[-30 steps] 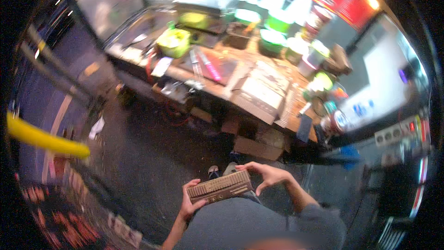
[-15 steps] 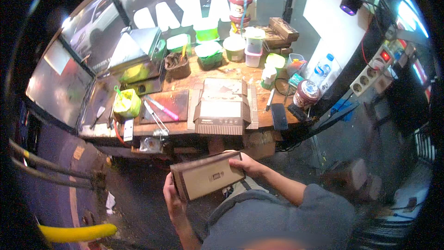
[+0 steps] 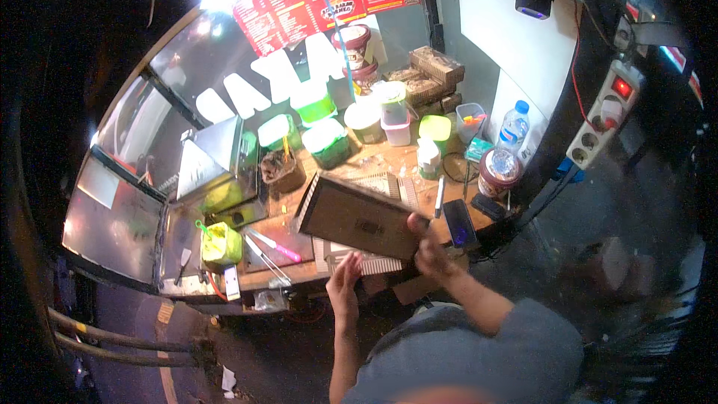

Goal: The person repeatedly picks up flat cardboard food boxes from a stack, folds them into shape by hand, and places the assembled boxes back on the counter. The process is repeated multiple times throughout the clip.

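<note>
A brown folded carton box (image 3: 363, 217) is held up over the table, tilted down to the right. My right hand (image 3: 434, 251) grips its right end, the thumb lying on the visible face. Just below the box's lower edge is my left hand (image 3: 345, 275), its fingers pointing up and apart from the box. Beneath the box lies an unfolded cardboard box (image 3: 321, 256) with ridged edges, largely covered by it. A pink-handled tool (image 3: 284, 253) and metal tongs (image 3: 262, 253) lie left of it.
Several tubs, including a green tub (image 3: 327, 142), stand along the back of the wooden table. Stacked brown boxes (image 3: 434, 67) are at back right. A marker (image 3: 439, 196), a phone (image 3: 458, 223) and a plastic bottle (image 3: 514, 127) occupy the right side. A yellow-green container (image 3: 221, 245) stands left.
The box has moved up and forward from in front of my body to above the table. My left hand has let go of its left end. The view has shifted and tilted.
</note>
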Motion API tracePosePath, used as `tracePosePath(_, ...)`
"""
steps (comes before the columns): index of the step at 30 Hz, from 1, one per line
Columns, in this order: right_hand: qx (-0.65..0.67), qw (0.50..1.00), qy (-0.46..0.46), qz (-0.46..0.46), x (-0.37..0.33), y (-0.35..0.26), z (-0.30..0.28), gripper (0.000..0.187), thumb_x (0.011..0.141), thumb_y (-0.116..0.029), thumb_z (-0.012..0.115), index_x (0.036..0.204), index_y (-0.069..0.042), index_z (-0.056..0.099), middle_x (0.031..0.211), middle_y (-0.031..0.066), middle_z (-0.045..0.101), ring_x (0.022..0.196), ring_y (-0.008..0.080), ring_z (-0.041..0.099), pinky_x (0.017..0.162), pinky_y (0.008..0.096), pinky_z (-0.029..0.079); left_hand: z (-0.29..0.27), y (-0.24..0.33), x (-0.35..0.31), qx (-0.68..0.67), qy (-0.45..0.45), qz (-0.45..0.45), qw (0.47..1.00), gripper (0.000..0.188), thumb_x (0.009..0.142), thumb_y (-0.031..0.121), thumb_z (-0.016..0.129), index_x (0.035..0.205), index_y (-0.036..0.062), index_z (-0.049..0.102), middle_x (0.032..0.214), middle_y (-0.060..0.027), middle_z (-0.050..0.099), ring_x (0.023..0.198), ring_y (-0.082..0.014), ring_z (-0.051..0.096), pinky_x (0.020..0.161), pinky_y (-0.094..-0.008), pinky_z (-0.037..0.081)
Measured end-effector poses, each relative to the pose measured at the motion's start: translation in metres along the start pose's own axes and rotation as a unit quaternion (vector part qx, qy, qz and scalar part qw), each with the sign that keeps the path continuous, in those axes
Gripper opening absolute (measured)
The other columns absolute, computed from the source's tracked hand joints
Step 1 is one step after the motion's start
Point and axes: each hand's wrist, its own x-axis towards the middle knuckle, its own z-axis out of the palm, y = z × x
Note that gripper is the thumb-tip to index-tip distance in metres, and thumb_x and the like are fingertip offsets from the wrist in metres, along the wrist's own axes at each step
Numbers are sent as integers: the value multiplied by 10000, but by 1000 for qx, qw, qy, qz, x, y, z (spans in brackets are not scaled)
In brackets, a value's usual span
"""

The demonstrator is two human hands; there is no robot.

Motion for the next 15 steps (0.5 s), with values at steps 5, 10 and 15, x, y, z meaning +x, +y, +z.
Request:
tracePosePath(5,-362,837,185,-366,131,-94,-33,844,740,-353,813,1380,-23,372,1257,138,513,1181,258,487,1029,411,370,-36,-43,-10,-25,175,-173,969,245,954,184,626,1119,40,516,991,-85,639,882,-185,646,755,-304,542)
tracePosePath(10,-533,579,252,-563,283,-135,-59,804,649,-210,843,1326,-55,438,1236,176,555,1171,359,515,1025,469,348,-80,-104,-9,-153,259,-340,891,521,890,338,690,1227,21,449,1297,-192,516,1213,-334,533,949,-471,487)
tracePosePath(15,-768,396,184,-468,395,-128,-130,686,680,-173,799,1294,-101,503,1274,74,561,1213,296,474,981,423,399,-78,-130,14,-250,210,-290,900,279,918,247,661,1138,107,563,1090,-73,622,1056,-259,571,940,-435,457)
